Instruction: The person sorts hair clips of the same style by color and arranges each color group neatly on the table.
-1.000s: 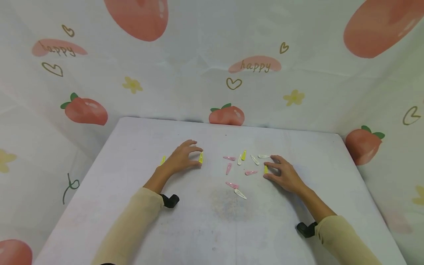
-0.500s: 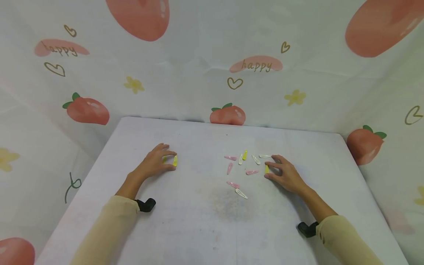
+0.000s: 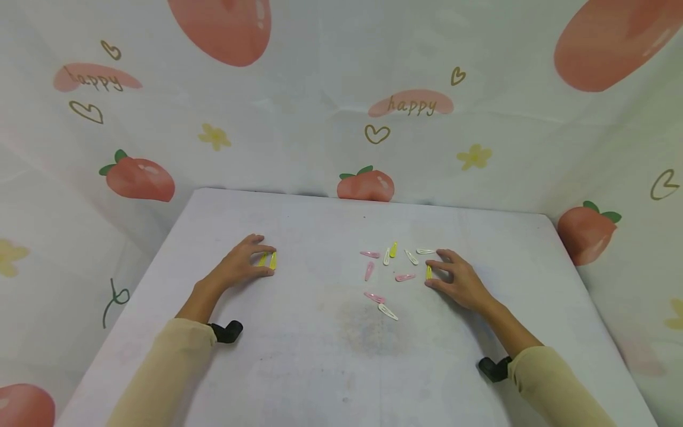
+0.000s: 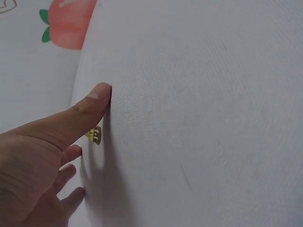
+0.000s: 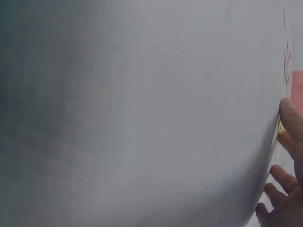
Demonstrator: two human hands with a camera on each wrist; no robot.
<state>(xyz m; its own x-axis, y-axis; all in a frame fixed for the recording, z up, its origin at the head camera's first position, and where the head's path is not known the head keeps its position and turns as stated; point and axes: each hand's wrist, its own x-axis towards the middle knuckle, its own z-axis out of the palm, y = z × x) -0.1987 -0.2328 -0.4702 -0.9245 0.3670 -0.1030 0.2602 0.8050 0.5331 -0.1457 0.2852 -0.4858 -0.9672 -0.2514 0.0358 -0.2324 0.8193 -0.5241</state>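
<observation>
At the left of the table in the head view, my left hand (image 3: 240, 261) pinches a yellow snap hair clip (image 3: 273, 261) end to end between thumb and forefinger. A second yellow hair clip (image 3: 262, 259) lies just beside it, inside the curve of that hand. From the left wrist, the thumb covers much of the work, and part of a yellow hair clip (image 4: 96, 135) shows below it. My right hand (image 3: 460, 283) pinches another yellow hair clip (image 3: 428, 272) the same way, right of the loose clips. In the right wrist view, only a sliver of yellow shows by the fingers.
Loose clips lie spread on the white table (image 3: 320, 367) near my right hand: pink clips (image 3: 405, 277), white clips (image 3: 388, 312) and one yellow clip (image 3: 393, 249). A white clip (image 3: 425, 251) nearly meets a right fingertip. A fruit-print cloth (image 3: 309, 118) hangs behind the table.
My left hand has carried its yellow hair clip leftward across the table, to beside the other yellow clip. The right hand has stayed in place with its clip.
</observation>
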